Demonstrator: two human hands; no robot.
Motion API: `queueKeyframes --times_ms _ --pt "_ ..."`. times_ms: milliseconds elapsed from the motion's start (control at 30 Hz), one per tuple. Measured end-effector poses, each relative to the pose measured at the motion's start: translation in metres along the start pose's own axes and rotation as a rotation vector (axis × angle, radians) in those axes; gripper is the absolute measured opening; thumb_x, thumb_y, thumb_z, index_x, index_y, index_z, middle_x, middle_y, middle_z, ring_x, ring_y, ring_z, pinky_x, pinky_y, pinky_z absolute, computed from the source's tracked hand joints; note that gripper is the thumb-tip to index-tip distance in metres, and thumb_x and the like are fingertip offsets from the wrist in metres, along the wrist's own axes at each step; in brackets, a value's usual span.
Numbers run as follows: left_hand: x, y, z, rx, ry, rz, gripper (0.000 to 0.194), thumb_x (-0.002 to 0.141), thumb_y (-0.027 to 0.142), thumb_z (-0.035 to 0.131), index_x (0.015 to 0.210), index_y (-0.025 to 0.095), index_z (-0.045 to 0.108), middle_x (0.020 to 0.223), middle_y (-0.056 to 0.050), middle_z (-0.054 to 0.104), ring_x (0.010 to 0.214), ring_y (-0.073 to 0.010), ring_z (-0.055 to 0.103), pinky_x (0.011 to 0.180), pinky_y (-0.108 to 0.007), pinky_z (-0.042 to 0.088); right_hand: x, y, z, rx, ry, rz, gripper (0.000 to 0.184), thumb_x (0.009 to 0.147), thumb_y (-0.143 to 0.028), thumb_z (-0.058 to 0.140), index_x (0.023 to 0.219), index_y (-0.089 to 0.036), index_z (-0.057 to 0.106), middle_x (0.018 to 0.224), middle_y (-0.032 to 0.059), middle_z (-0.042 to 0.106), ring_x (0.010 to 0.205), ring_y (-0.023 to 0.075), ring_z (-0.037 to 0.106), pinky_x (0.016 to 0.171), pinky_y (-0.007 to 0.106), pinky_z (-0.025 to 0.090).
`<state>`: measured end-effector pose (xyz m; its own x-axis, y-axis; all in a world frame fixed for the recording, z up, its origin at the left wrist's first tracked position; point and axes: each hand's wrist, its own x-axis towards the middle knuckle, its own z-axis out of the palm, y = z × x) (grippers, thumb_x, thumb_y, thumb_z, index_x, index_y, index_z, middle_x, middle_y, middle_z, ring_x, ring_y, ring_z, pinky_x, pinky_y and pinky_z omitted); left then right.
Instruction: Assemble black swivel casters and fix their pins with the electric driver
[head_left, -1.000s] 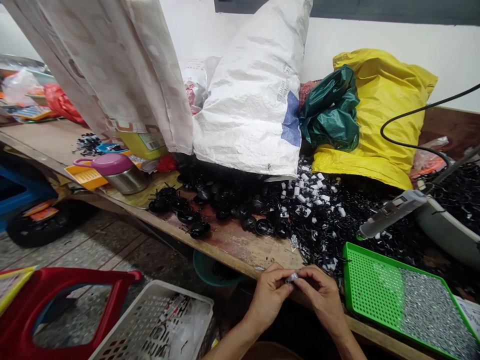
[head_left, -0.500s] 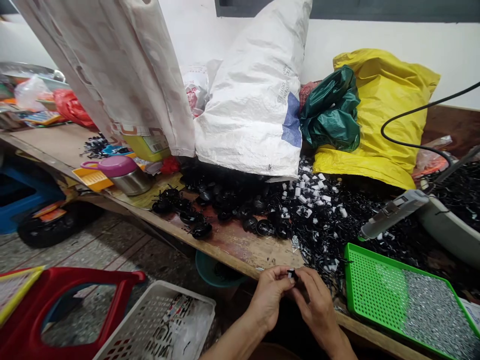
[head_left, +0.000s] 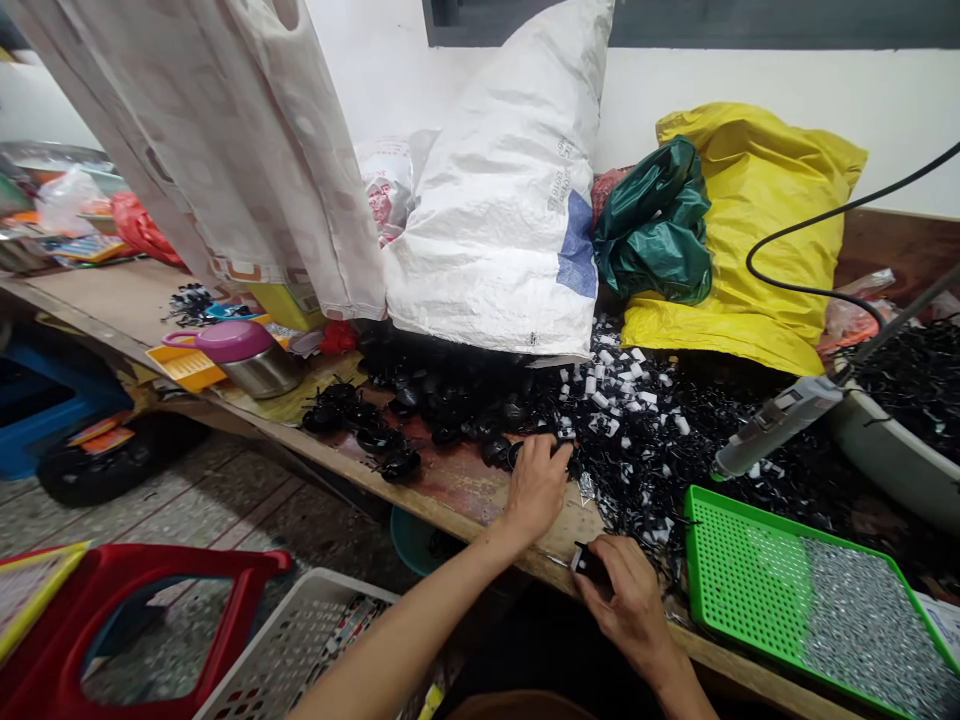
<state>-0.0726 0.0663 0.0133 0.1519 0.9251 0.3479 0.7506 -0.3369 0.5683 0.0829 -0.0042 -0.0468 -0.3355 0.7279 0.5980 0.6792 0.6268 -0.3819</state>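
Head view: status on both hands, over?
Left hand at black parts, grip unclear. Right hand holding small dark piece. Grey tool farther right, apart from both hands.

The single head-worn camera is positioned on the near side of the white sack, above the workbench, and faces forward and downward. The left hand and right hand are at close range, before the sack. Coverage extends behind the sack to the wall and rightward from it past the green tray.
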Motion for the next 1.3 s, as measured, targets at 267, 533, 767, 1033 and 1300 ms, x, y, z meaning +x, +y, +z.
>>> queueKeyframes --times_ms 267,533,767,1033,1300 --pt "0.003 -0.012 0.02 0.328 -0.032 0.281 0.027 0.073 0.001 0.041 0.09 0.015 0.055 0.122 -0.015 0.045 0.121 -0.0297 0.03 0.094 -0.05 0.025 0.001 -0.002 0.0 -0.013 -0.047 0.008 0.02 0.072 -0.015 0.05 0.093 -0.018 0.051 0.081 0.0073 0.06 0.074 0.0195 0.057 0.064 0.033 0.047" --pt "-0.008 -0.008 0.013 -0.469 0.061 -0.042 0.027 0.059 0.006 0.051 0.083 0.018 0.051 0.097 -0.006 0.055 0.096 -0.0202 0.051 0.085 -0.034 0.038 0.003 0.002 -0.003 0.105 0.017 0.172 0.02 0.071 -0.018 0.056 0.09 -0.018 0.051 0.081 0.0063 0.059 0.075 0.0184 0.056 0.065 0.031 0.047" --pt "0.005 0.001 0.005 -0.574 0.063 -0.074 0.028 0.061 0.007 0.051 0.087 0.018 0.05 0.095 -0.004 0.057 0.09 -0.0174 0.053 0.081 -0.029 0.039 0.015 -0.001 -0.021 0.383 0.121 0.368 0.017 0.07 -0.024 0.06 0.085 -0.018 0.055 0.081 0.0054 0.059 0.074 0.0167 0.057 0.062 0.026 0.048" --pt "-0.039 0.027 0.011 -0.798 -0.166 -0.239 0.035 0.062 0.007 0.053 0.094 0.019 0.06 0.097 -0.004 0.061 0.094 -0.02 0.052 0.087 -0.032 0.037 0.027 -0.008 -0.045 0.39 0.135 0.221 0.02 0.07 -0.019 0.061 0.089 -0.018 0.053 0.084 0.0068 0.058 0.079 0.0179 0.056 0.067 0.03 0.048" --pt "-0.067 0.027 0.01 -0.738 -0.21 -0.31 0.042 0.059 0.005 0.054 0.098 0.02 0.058 0.098 -0.004 0.06 0.095 -0.0198 0.051 0.088 -0.032 0.036 0.024 -0.015 -0.045 0.331 -0.019 0.233 0.014 0.071 -0.019 0.059 0.084 -0.019 0.052 0.076 0.0036 0.056 0.069 0.0153 0.055 0.06 0.026 0.046"
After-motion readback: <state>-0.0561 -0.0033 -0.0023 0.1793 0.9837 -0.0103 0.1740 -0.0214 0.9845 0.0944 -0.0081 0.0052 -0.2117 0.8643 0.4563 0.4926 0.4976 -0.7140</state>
